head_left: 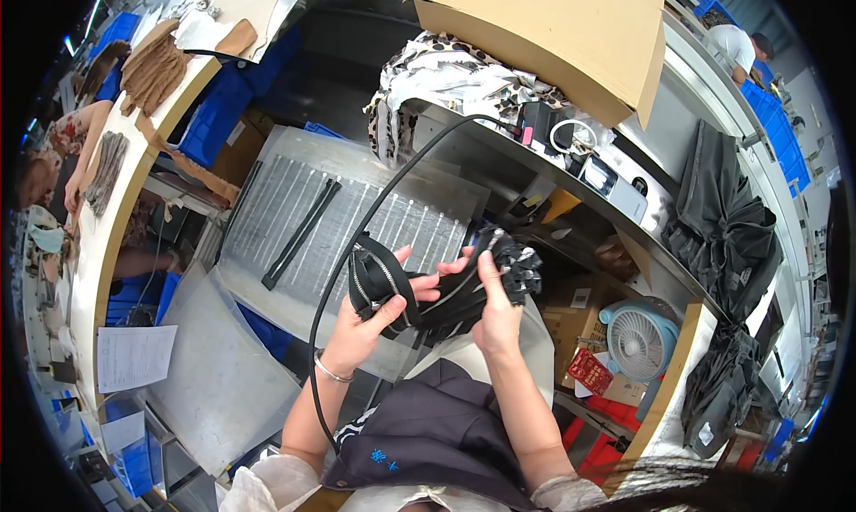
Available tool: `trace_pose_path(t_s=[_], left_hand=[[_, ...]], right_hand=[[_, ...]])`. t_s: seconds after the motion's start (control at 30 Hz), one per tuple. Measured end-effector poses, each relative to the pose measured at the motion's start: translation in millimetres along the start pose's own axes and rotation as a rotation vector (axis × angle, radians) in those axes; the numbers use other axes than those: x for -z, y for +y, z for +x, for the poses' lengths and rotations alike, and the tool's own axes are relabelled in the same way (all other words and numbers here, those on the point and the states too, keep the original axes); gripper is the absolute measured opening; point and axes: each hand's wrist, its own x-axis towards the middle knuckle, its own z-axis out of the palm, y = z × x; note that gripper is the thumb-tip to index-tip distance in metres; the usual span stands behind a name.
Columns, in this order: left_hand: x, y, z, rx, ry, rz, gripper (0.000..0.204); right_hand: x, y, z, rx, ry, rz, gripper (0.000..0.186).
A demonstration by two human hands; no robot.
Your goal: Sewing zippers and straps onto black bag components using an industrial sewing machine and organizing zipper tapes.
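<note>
In front of my apron, my left hand (364,332) is closed round a looped length of black zipper tape (366,276) with silvery teeth. My right hand (496,316) grips a bundle of black zippers (515,270), its cut ends bunched together above the fingers. Black tape hangs between both hands, and I cannot make out whether the two lots are joined. Beyond the left hand, a narrow black zipper (301,234) lies slantwise on a grey sheet-topped work surface (259,211) marked with several pale parallel strips.
A black cable (337,285) arches from the back shelf down past my left wrist. Leopard-print fabric (392,93) and a large cardboard box (544,31) lie at the back. A light-blue fan (638,343) stands at right, near black fabric pieces (722,218). Another person works at far left.
</note>
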Motion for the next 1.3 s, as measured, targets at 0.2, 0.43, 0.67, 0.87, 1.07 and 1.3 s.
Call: trace_pose_path(t_s=[0.2,0.43,0.67,0.87,1.07,1.3], left_hand=[[7.6,0.7,3.9,0.088,0.066,-0.289,0.058],[-2.9,-4.3,10.3,0.127,-0.122,-0.481,0.061],[-9.3,-8.8,11.4,0.022,-0.136,-0.183,0.066],[-3.2,-8.9,8.2,0.031,-0.149,-0.399,0.073],[9.2,0.1,7.4,0.080,0.174,-0.350,0.051],[0.0,-4.4,-3.2,-0.012,0.242,0.162,0.026]], right_hand=[[9.0,-23.6,-16.6,0.254,-0.120,-0.493,0.013],[-9.4,-6.2,-26.4,0.021,-0.392,-0.529,0.008],[-8.8,5.9,-24.4,0.159,-0.433,-0.580,0.025],[-6.7,3.7,-24.9,-0.030,-0.427,-0.469,0.020],[-4.7,-8.4,-23.0,-0.154,-0.271,-0.354,0.016],[-2.1,-13.7,-20.9,-0.130,-0.174,-0.372,0.033]])
